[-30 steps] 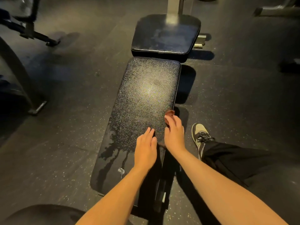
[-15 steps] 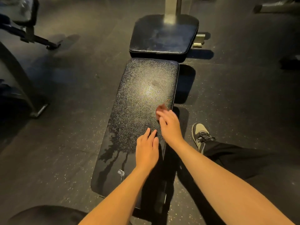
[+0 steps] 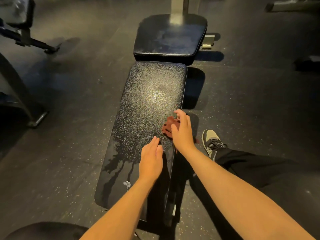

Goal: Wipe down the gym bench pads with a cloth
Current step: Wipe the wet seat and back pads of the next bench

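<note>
A long black bench pad (image 3: pixel 147 104) runs away from me, covered in fine droplets, with wet streaks near its close end. Beyond it sits a shorter black seat pad (image 3: pixel 171 37), smeared and dull. My left hand (image 3: pixel 150 158) rests flat on the long pad, fingers straight and together. A bunched dark red cloth (image 3: pixel 168 126) lies at the pad's right edge. My right hand (image 3: pixel 182 131) arches over the cloth with curled fingers and the thumb on the fabric, gripping it. Part of the cloth is hidden under that palm.
My right foot in a grey and black shoe (image 3: pixel 211 141) stands on the speckled rubber floor beside the bench. A metal post (image 3: pixel 178 11) rises behind the seat pad. Machine frames stand at the left (image 3: pixel 37 43) and a steel foot (image 3: pixel 37 120) lower down.
My right hand has moved forward and slightly left along the pad's right edge, its fingers lifting and curling, so more of the red cloth shows. The left hand stays flat.
</note>
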The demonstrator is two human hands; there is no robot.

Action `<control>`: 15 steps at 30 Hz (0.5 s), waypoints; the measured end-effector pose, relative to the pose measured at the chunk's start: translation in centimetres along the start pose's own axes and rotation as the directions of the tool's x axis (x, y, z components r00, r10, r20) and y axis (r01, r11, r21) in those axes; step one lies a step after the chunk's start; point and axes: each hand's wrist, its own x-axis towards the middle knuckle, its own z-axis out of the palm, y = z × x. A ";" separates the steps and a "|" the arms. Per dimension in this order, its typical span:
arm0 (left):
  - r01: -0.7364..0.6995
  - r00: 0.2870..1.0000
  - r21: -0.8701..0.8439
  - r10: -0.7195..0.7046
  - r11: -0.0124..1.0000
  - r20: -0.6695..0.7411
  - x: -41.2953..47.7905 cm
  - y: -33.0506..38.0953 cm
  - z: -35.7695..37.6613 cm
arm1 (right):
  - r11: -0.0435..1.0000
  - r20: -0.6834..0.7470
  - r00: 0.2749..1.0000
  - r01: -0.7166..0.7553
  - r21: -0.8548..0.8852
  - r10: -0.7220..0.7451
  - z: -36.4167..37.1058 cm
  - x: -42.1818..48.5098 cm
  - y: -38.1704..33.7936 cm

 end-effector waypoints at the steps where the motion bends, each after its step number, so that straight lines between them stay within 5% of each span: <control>1: -0.004 1.000 -0.001 0.004 1.000 0.003 -0.1 0.0 -0.1 | 1.000 0.001 1.000 -0.019 -0.001 0.019 0.2 -0.2 0.0; 11: 0.023 1.000 -0.028 -0.024 0.999 -0.021 -0.2 0.2 0.1 | 0.989 0.079 0.996 -0.027 -0.144 0.039 0.8 -7.5 3.0; 15: 0.017 1.000 -0.017 -0.017 1.000 -0.011 -0.2 -0.1 0.3 | 0.997 -0.012 0.998 -0.066 -0.035 0.065 0.2 -5.4 1.5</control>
